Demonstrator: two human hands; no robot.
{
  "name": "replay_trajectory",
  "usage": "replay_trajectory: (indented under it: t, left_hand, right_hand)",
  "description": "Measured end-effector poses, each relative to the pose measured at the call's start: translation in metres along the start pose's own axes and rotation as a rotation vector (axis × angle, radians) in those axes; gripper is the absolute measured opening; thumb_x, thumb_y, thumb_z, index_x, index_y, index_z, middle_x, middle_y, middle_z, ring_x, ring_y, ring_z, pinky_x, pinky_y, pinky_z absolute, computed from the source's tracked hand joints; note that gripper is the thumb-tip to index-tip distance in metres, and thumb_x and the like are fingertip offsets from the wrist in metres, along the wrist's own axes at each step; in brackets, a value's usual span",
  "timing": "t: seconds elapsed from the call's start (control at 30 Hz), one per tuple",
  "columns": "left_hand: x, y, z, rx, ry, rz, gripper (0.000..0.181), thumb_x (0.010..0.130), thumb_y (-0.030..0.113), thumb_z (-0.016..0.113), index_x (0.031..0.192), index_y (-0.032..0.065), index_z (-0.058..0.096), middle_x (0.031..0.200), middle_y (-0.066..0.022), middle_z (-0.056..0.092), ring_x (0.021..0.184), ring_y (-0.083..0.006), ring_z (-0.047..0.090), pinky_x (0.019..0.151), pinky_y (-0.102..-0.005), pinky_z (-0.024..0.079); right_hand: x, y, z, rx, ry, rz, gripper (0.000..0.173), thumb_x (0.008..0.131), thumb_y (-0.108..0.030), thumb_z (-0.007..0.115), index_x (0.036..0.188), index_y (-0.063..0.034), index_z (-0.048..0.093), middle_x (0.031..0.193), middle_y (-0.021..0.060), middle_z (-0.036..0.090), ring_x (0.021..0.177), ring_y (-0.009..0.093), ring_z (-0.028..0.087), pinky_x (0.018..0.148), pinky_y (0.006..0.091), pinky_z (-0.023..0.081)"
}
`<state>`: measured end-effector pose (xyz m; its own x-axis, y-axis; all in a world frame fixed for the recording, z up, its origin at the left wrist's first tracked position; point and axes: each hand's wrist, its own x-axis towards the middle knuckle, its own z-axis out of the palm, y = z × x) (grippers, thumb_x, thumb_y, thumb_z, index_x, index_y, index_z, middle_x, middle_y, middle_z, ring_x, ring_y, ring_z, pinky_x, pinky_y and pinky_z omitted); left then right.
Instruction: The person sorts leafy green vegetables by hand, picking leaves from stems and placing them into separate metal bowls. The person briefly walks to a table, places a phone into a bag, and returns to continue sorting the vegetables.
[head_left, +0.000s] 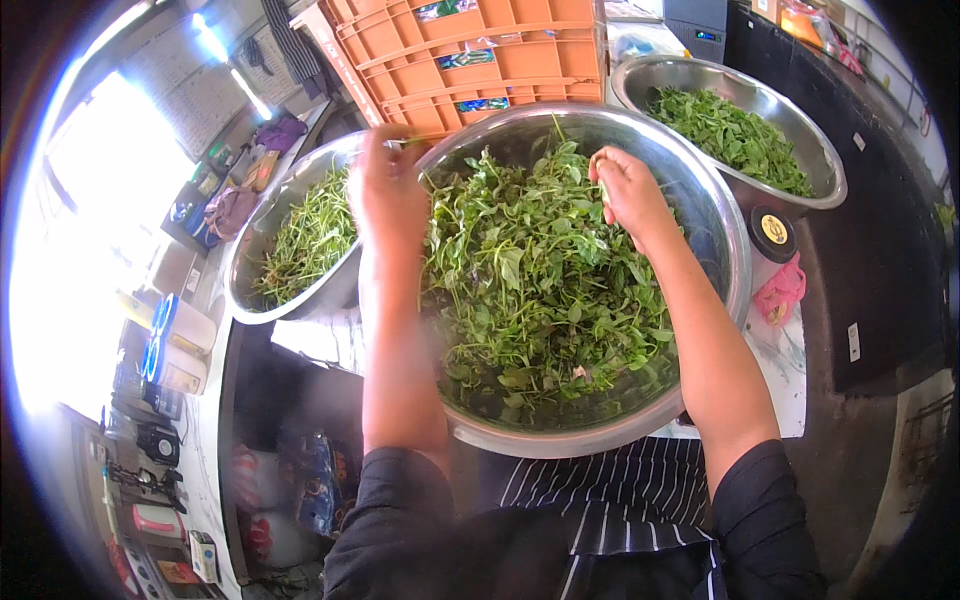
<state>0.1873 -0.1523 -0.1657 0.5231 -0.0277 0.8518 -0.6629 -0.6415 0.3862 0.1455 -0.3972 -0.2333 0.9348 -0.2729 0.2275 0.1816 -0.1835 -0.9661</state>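
Note:
A wide stainless-steel bowl (739, 247) in front of me holds a heap of leafy green sprigs (532, 277). Over the heap's right side, my right hand (626, 187) has its fingers closed on a pale green stem (604, 192). My left hand (390, 187) is raised over the gap between this bowl and a second steel bowl (238, 281) at the left, blurred by motion. A thin green streak shows by its fingertips, but whether it grips a stem is unclear. Bare green stems (311, 232) fill the left bowl, partly behind my left forearm.
An orange plastic crate (480, 67) stands behind the large bowl. To the back right, a third steel bowl (832, 180) contains picked green leaves (731, 135). A jar with a black lid (772, 231) and a pink plastic bag (780, 292) sit by the large bowl's right rim.

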Motion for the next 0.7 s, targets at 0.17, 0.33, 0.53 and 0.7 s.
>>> replay_trajectory:
  t: [0.17, 0.33, 0.53, 0.7]
  left_hand:
    - [-0.013, -0.073, 0.0, 0.337, -0.555, -0.362, 0.024, 0.073, 0.021, 0.078, 0.088, 0.0044, 0.07, 0.074, -0.0159, 0.068, 0.073, -0.0308, 0.067, 0.074, -0.0418, 0.053]
    - [-0.031, -0.024, 0.04, 0.379, -1.152, -0.226, 0.033, 0.067, 0.033, 0.081, 0.082, 0.0059, 0.071, 0.083, -0.0145, 0.07, 0.082, -0.03, 0.068, 0.077, -0.0397, 0.052]
    - [-0.038, -0.066, 0.05, -0.028, -0.993, -0.196, 0.019, 0.067, 0.016, 0.07, 0.083, 0.0071, 0.072, 0.077, -0.01, 0.069, 0.073, -0.026, 0.067, 0.072, -0.0357, 0.053]
    - [-0.022, -0.05, 0.034, -0.612, -0.841, -0.476, 0.007, 0.082, 0.007, 0.066, 0.088, 0.0035, 0.067, 0.078, -0.0026, 0.068, 0.066, -0.0066, 0.06, 0.057, -0.0205, 0.044]
  right_hand:
    - [0.002, 0.001, -0.007, 0.251, 0.002, -0.026, 0.031, 0.095, -0.033, 0.055, 0.077, -0.0083, 0.051, 0.065, -0.0022, 0.043, 0.05, 0.008, 0.046, 0.044, 0.0258, 0.041]
    - [-0.001, 0.0, -0.008, 0.364, -0.033, 0.04, 0.027, 0.095, -0.031, 0.059, 0.085, -0.0073, 0.053, 0.068, -0.0004, 0.051, 0.056, 0.009, 0.054, 0.047, 0.025, 0.048]
    - [-0.005, -0.004, -0.012, 0.28, -0.093, 0.043, 0.019, 0.095, -0.025, 0.061, 0.091, -0.0077, 0.054, 0.07, -0.0006, 0.054, 0.056, 0.009, 0.054, 0.048, 0.0251, 0.047]
    - [-0.006, -0.002, -0.008, 0.135, -0.147, 0.027, 0.016, 0.094, -0.021, 0.061, 0.095, -0.0063, 0.056, 0.067, -0.0017, 0.051, 0.053, 0.008, 0.05, 0.046, 0.0248, 0.042]
